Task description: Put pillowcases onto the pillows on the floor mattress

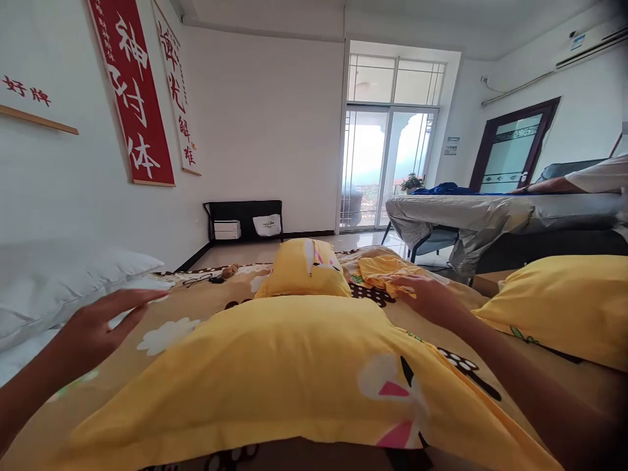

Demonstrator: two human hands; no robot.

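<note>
In the head view, a plump yellow pillow (294, 366) with a white rabbit print lies right in front of me, between my arms. My left hand (101, 324) is over the bed at the left, fingers stretched out and thumb apart, beside the corner of a white pillow (73, 278). Whether it touches that pillow I cannot tell. Reaching past the yellow pillow's right side, my right hand (429, 299) has its fingers closed on a crumpled yellow pillowcase (380, 271). Its fingertips are partly hidden in the folds.
Another yellow pillow (304, 265) lies beyond the front one, and a third yellow pillow (569, 307) is at the right. Glasses (196, 280) rest on the patterned bedspread (171, 333). Behind stands a plastic-covered table (441, 212), with a person's arm (564, 183) on it.
</note>
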